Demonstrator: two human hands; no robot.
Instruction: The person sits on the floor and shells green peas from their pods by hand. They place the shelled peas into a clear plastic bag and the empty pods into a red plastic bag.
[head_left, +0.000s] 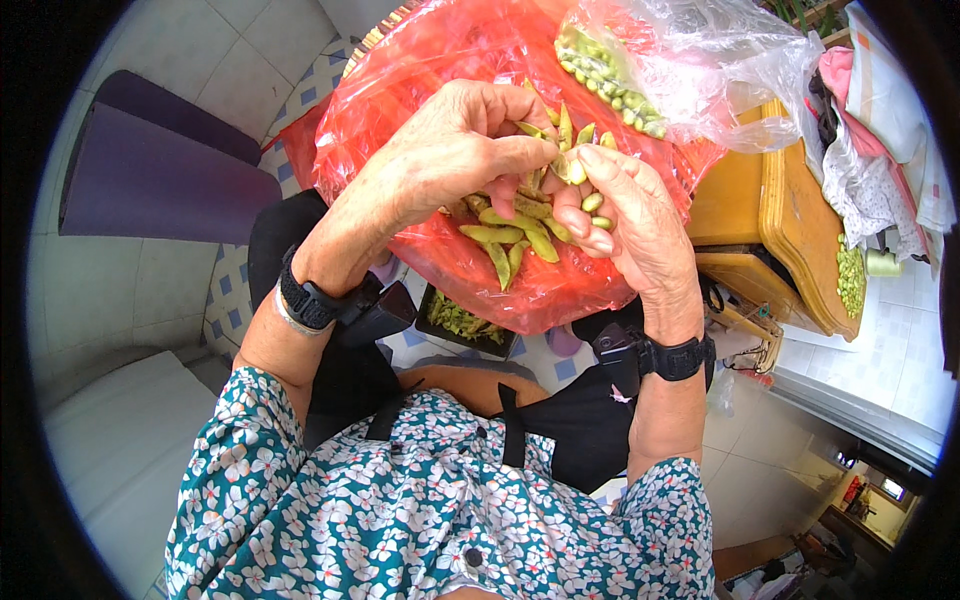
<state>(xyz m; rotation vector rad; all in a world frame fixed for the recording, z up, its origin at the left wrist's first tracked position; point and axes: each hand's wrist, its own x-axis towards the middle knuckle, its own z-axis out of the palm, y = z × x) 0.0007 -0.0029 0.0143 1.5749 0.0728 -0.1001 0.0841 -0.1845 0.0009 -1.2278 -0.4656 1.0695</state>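
My left hand (480, 139) pinches an opened green soybean pod (559, 166) between thumb and finger. Against the pod's other side, the thumb of my right hand (637, 206) presses near a pale green bean (576, 172). Two more shelled beans (592, 202) rest in the curled fingers of that hand. Below both hands, a pile of yellow-green pods (510, 229), some browned, lies on a red plastic bag (480, 292). My hands hide part of the pile. Beyond my right hand, a clear plastic bag (720, 82) holds many shelled beans (611, 82).
A black tray (425, 309) of green pods or hulls sits on the tiled floor between my legs. To the right stands a yellow wooden cabinet (802, 217), with more green beans (850, 277) by its edge and cloths (870, 165) beyond. A purple panel (172, 176) is at left.
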